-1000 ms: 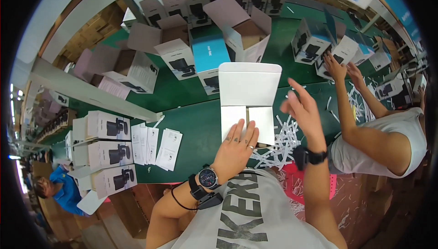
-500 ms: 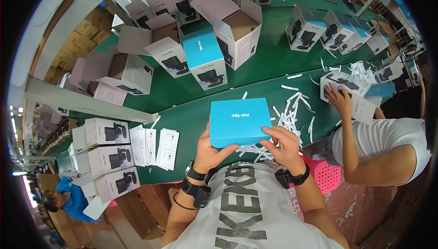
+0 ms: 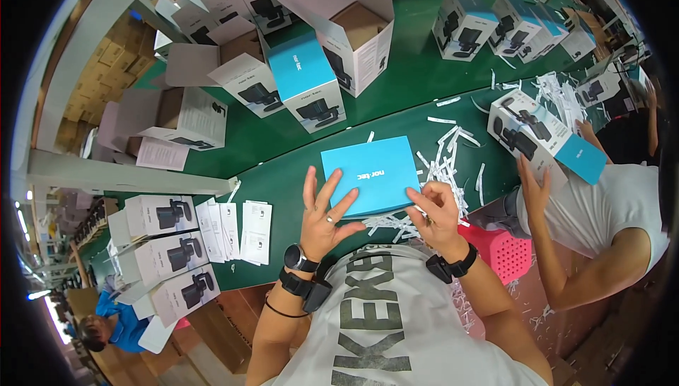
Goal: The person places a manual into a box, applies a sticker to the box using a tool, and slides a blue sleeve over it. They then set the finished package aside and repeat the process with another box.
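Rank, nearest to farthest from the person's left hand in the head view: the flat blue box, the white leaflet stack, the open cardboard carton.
1. Flat blue box: under the left hand fingertips.
2. White leaflet stack: on the green table, to its left.
3. Open cardboard carton: far across the table.

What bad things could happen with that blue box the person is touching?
The blue box lies near the edge of the green table, with the left hand resting open on it and the right hand at its corner, so a push might slide it off. White paper strips lie scattered right beside it; some could get caught in or under the box. A co-worker's box is handled close by and might bump it.
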Motion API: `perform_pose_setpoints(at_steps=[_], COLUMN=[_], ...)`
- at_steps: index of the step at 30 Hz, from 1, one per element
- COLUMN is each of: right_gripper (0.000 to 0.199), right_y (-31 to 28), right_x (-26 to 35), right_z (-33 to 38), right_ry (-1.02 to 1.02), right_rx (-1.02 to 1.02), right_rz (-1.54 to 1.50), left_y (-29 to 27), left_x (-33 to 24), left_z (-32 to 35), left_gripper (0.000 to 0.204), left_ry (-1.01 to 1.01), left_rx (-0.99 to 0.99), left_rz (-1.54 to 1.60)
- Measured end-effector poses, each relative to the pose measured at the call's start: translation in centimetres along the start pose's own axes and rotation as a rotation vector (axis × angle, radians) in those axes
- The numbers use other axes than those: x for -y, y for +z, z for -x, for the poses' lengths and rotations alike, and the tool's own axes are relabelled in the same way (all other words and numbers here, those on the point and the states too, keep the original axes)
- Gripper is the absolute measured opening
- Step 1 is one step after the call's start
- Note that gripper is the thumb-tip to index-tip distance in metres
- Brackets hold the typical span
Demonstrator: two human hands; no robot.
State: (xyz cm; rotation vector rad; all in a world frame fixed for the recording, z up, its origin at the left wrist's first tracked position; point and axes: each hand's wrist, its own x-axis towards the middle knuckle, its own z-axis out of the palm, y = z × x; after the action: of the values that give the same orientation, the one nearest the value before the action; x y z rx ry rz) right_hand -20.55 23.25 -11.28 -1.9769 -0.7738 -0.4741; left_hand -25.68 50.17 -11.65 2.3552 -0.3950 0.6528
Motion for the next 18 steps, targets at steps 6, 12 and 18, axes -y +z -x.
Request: perform_pose_setpoints(at_steps=[6,12,18], right_gripper=[0.047,0.052,0.044], right_y=[-0.8,1.3,2.8], right_x=[-0.2,-0.7,-1.5], right_z=[-1.1,1.1,1.5], right_ry=[-0.105,-0.116,-0.095], right_rx=[0.113,0.089,0.006], right_rz=[0.120,0.068,0.168], left_y=[-1.4,0.3,1.6], left_x=[-0.7,-4.3,-3.1], left_z=[-1.9,-7.7,-6.3], left_gripper=[0.068,0.085,0.088], left_ry=[0.050,0.137,0.306], left_rx=[0.183,0.622,0.534], left_rz=[-0.075,-0.130,-0.408])
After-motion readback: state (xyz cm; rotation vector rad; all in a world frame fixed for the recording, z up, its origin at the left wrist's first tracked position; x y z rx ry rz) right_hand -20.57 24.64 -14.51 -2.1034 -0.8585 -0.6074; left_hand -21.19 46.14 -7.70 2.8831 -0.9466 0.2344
